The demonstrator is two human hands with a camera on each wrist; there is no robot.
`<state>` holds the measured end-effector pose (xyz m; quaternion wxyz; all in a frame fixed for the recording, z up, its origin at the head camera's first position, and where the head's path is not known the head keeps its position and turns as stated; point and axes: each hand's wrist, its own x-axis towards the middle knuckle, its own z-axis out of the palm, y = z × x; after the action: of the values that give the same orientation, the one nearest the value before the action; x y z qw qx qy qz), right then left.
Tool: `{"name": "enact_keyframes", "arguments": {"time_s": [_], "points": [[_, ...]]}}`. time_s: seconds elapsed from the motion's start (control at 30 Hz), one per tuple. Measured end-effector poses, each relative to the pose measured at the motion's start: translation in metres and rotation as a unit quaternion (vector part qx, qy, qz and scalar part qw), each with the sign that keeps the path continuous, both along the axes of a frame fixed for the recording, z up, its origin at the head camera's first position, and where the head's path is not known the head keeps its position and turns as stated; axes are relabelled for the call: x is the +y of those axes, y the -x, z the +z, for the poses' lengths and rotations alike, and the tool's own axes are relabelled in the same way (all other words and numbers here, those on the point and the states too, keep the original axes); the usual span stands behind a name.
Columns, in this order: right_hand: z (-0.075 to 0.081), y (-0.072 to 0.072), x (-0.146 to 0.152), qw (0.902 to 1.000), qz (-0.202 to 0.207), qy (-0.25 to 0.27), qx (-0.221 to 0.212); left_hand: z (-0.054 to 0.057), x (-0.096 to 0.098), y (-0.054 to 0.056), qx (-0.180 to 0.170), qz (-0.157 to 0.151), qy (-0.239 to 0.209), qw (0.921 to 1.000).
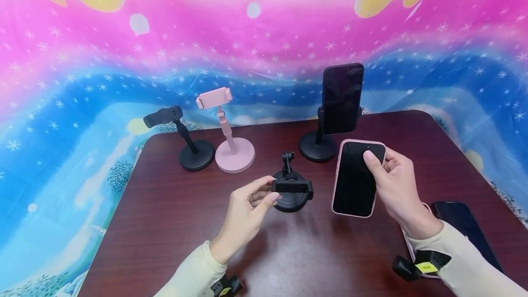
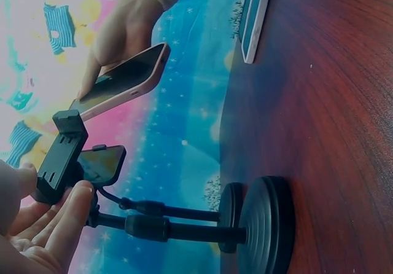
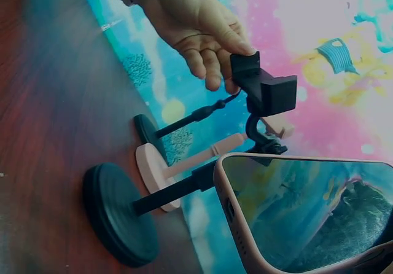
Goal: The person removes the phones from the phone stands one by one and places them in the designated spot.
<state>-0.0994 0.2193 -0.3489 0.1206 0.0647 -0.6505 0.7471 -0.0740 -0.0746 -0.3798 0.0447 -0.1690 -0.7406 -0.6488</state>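
My left hand [image 1: 243, 212] pinches one end of the black clamp of a phone stand [image 1: 294, 187] with thumb and fingers. That stand rises from a round black base on the table, and its clamp [image 2: 61, 160] holds no phone. To the right, my right hand [image 1: 395, 184] grips a smartphone in a pink case [image 1: 354, 182] by its upper right side, thumb on the dark screen. The phone is held above the table, apart from the clamp. In the right wrist view the phone [image 3: 307, 212] hides part of the stand, and the right hand is almost wholly out of sight.
Behind stand another black phone stand [image 1: 194, 155] and a pink phone stand [image 1: 235, 155] at left, both without phones. A black stand [image 1: 316, 148] at right bears an upright phone [image 1: 343, 100]. Phones [image 1: 462, 219] lie on the dark red table [image 1: 165, 223] under the right forearm.
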Motion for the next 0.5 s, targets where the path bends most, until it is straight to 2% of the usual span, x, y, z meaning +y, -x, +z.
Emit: {"name": "enact_keyframes", "arguments": {"time_s": [0.13,0.23,0.33,0.5], "points": [[-0.005,-0.003,0.003,1.0,0.0,-0.005,-0.004,0.001,0.0,0.002,-0.008,-0.036,0.0,0.9993],[-0.009,-0.005,0.006,0.9999,0.001,-0.006,-0.01,0.003,0.0,0.003,-0.006,-0.058,0.021,0.9981],[-0.014,-0.007,0.01,0.9998,0.004,-0.009,-0.016,0.005,0.001,0.004,-0.004,-0.066,0.047,0.9967],[-0.02,-0.011,0.016,0.9996,0.006,-0.018,-0.021,0.007,0.001,0.005,-0.008,-0.073,0.051,0.996]]}}
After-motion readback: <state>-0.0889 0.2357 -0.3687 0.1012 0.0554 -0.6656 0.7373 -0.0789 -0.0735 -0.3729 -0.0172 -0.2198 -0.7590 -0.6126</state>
